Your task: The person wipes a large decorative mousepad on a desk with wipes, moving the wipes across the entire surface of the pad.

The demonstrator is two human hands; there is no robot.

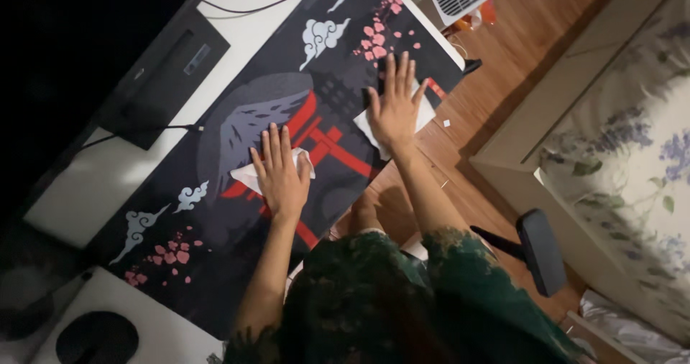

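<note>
Left hand (280, 177): flat, fingers together, pressed on a crumpled white wipe (248, 175) mid-mat.
Right hand (394, 105): fingers spread, palm down on a flat white wipe (368, 128) by the near mat edge.
Desk mat (215, 220): dark, with red gate, clouds and pink blossoms; bare surface around both hands.
Edges: white desk (108, 177) strip beyond, monitor base (165, 76) there; wood floor (517, 62) past the near edge.
Containers: cannot tell of any.
</note>
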